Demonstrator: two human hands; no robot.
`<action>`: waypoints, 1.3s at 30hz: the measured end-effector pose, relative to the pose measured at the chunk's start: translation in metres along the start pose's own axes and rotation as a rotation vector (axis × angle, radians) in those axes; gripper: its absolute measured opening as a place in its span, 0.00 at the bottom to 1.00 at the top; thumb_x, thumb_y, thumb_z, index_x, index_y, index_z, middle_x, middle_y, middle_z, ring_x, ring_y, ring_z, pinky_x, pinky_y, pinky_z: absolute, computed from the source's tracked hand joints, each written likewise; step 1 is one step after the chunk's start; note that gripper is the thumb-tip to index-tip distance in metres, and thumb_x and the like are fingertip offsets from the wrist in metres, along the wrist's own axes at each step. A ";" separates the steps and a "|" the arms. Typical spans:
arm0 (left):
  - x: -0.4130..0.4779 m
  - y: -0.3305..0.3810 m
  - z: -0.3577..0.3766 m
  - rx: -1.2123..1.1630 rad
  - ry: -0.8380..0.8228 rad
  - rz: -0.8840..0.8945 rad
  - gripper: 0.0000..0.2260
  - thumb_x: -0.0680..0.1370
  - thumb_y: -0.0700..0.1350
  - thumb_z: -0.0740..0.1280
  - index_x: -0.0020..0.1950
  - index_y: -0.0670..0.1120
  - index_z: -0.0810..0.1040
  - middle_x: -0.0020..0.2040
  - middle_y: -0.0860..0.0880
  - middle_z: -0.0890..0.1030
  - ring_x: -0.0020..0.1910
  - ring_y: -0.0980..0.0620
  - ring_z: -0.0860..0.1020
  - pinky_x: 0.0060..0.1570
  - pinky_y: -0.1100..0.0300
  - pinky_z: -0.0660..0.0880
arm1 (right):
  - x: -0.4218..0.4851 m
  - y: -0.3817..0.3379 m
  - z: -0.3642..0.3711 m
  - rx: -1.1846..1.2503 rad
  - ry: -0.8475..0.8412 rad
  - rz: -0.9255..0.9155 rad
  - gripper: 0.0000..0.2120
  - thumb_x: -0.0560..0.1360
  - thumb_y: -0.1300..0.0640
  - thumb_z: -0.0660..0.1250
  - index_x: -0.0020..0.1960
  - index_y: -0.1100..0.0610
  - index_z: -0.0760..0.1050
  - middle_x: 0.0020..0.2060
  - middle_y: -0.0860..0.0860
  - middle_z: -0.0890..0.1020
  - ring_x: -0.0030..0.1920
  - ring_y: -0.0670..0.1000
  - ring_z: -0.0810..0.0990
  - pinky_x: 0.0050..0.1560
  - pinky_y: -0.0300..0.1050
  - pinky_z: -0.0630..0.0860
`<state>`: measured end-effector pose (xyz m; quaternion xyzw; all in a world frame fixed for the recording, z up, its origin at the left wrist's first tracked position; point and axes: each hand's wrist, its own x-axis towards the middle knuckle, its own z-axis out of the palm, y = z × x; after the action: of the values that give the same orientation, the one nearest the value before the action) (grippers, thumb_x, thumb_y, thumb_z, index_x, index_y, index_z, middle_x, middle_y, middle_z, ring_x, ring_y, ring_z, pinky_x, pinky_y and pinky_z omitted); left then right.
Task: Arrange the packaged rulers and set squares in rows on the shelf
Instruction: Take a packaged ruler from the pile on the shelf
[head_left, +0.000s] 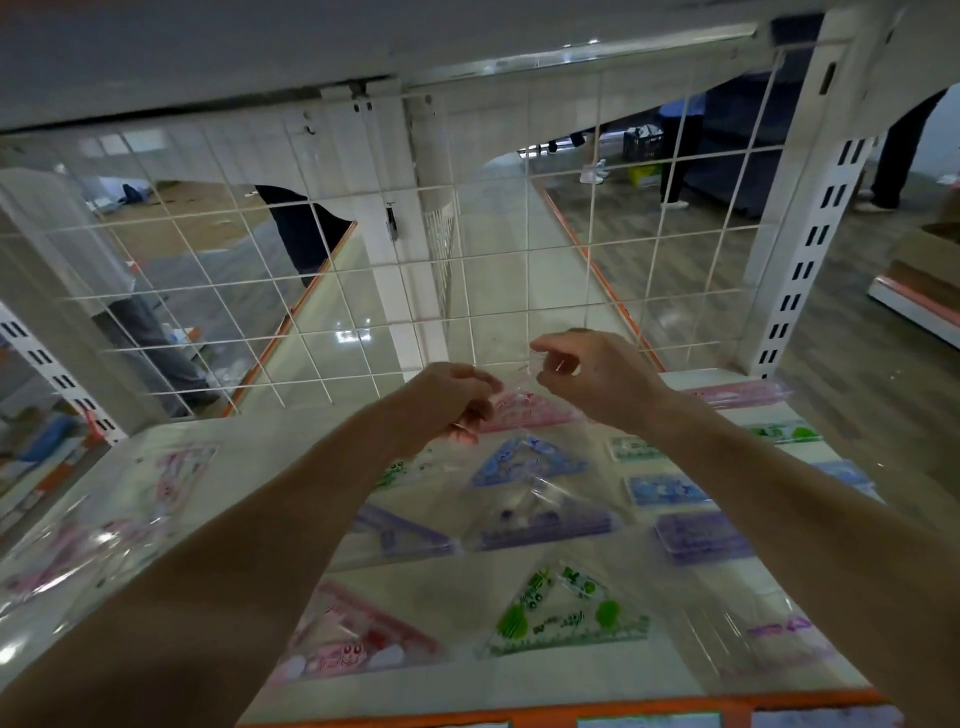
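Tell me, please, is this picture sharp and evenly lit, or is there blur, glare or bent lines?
Head view: the wide lens bows the wire grid; light is dim; glare spots sit on clear wraps at the left of the shelf; the left hand, right hand and the pink packet they pinch look blurred.

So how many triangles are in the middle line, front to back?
4: a green triangle at the front, a purple triangle behind it, a blue triangle next, and a pink triangle at the back, held by the left hand and right hand. Others may be hidden.
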<state>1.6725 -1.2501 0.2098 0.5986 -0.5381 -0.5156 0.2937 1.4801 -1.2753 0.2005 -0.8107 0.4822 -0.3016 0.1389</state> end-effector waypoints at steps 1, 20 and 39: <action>0.002 -0.001 0.000 0.020 0.045 0.008 0.07 0.79 0.36 0.63 0.56 0.41 0.77 0.37 0.45 0.79 0.31 0.52 0.75 0.35 0.59 0.77 | 0.000 0.001 0.001 -0.007 -0.003 0.008 0.17 0.75 0.58 0.66 0.64 0.56 0.76 0.47 0.50 0.82 0.47 0.47 0.77 0.47 0.38 0.67; 0.030 -0.013 0.012 0.957 0.250 0.087 0.20 0.74 0.57 0.69 0.57 0.44 0.80 0.57 0.47 0.81 0.55 0.47 0.77 0.58 0.51 0.73 | 0.008 0.005 0.018 -0.372 -0.330 0.197 0.10 0.79 0.52 0.60 0.52 0.56 0.77 0.55 0.54 0.74 0.56 0.54 0.73 0.52 0.45 0.67; 0.030 -0.010 0.019 1.001 0.243 0.016 0.26 0.71 0.64 0.68 0.57 0.44 0.80 0.54 0.49 0.81 0.54 0.48 0.78 0.55 0.53 0.71 | 0.005 -0.006 0.013 -0.506 -0.374 0.187 0.19 0.79 0.48 0.58 0.64 0.58 0.74 0.61 0.55 0.73 0.62 0.55 0.71 0.63 0.50 0.66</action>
<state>1.6546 -1.2722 0.1864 0.7174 -0.6855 -0.1196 0.0356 1.4942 -1.2776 0.1948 -0.8129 0.5805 -0.0040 0.0461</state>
